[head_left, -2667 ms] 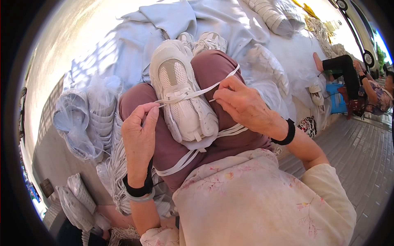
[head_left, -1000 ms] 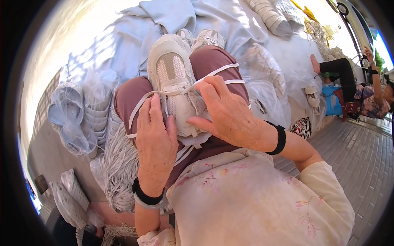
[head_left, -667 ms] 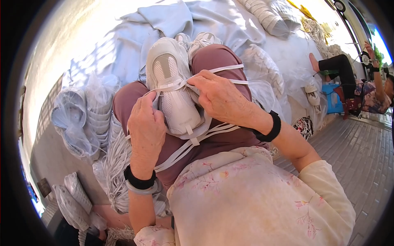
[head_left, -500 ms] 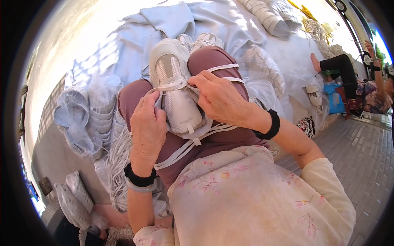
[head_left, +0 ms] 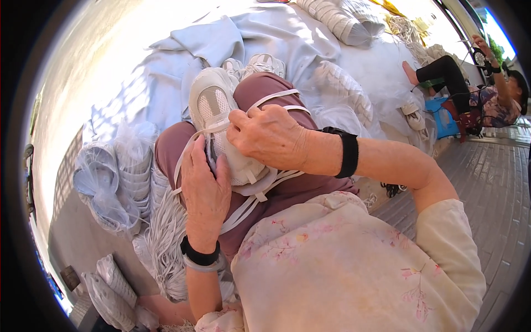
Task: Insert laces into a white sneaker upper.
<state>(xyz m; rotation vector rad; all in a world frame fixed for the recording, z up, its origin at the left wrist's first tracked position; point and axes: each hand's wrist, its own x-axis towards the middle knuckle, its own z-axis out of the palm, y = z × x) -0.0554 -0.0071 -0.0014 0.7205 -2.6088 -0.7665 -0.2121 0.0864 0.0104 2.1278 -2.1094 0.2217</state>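
White mesh and flat white lace [head_left: 276, 95]: I judge lacing goes best if I keep the tape untwisted and pull evenly. My right hand [head_left: 271, 135] has its grip pinched together on the lace at the eyelets; my left hand [head_left: 204, 188] lies flat against the shoe [head_left: 218, 119], steadying it (fingers loosely spread). The shoe rests on my lap, toe toward twelve o'clock, pale and clean.

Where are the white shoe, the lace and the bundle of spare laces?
white shoe [head_left: 213, 105], head view, mesh toe.
lace [head_left: 276, 96], head view, strand over the thigh.
bundle of spare laces [head_left: 163, 232], head view, middle of the hanging strands.
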